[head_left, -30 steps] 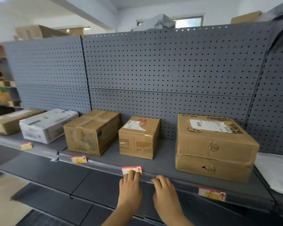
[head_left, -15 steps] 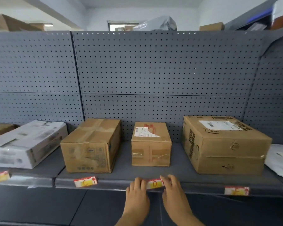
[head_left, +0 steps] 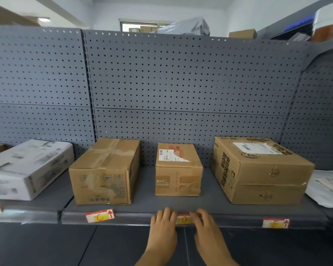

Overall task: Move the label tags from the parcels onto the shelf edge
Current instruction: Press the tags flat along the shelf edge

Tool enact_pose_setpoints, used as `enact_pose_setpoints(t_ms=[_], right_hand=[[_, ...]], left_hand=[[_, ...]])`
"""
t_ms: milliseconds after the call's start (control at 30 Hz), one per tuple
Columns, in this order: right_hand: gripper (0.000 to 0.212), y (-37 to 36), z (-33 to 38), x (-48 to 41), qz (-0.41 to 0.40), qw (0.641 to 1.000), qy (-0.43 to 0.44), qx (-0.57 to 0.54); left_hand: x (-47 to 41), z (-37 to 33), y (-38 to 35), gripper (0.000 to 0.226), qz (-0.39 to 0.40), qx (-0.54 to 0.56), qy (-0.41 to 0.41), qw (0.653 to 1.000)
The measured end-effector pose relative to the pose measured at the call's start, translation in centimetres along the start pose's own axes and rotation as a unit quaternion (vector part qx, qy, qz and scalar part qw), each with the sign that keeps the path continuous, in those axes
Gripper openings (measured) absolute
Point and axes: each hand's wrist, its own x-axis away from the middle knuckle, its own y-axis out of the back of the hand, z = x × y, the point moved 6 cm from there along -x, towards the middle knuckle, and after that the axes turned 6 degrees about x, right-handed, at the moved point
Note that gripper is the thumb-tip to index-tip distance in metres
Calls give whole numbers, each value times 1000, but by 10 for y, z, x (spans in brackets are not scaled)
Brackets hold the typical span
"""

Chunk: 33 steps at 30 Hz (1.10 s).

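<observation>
Both hands are pressed flat on the shelf edge [head_left: 135,217], fingers stretched out and close together, not gripping anything. The left hand [head_left: 162,229] covers the left end of a tag [head_left: 183,219], the right hand [head_left: 207,227] covers its right end, so only the yellow middle shows. That tag sits right below the small box [head_left: 178,169]. Another tag [head_left: 100,215] is on the edge under the left brown box [head_left: 104,171], and a third [head_left: 275,223] sits under the big box [head_left: 261,169]. A white box [head_left: 27,167] is further left.
</observation>
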Motion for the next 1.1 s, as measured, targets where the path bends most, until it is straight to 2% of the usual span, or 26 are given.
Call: enact_pose_setpoints(t_ms=[100,267,433,567,633,767,933,1000,1100], right_hand=[[72,-2,-1,-1,-24,999,23,36],[73,-9,0,-3,-20,994,59,88],[77,-8,3,0,-9,996,40,77],[79,-22,2,9,-21,998,18,49],[77,-27,12,13,-44,998,30,33],[63,-34,55,11,-83,991,102,-19],[61,-40,137,2,-105,976,174,-80],[62,-38,169,-7,-105,974,172,-100],[63,-36,209,-24,-89,977,139,-132]], left_hand=[[-1,-1,-1,53,10,-20,-6,1000],[-3,-4,-2,50,14,-16,0,1000],[3,2,-2,56,1,47,10,999],[17,12,2,50,10,91,-9,996],[26,32,6,48,-7,103,15,995],[50,83,24,42,-59,109,118,985],[90,145,51,49,-91,75,232,965],[97,167,63,50,-129,63,244,959],[96,192,69,54,-136,74,234,960]])
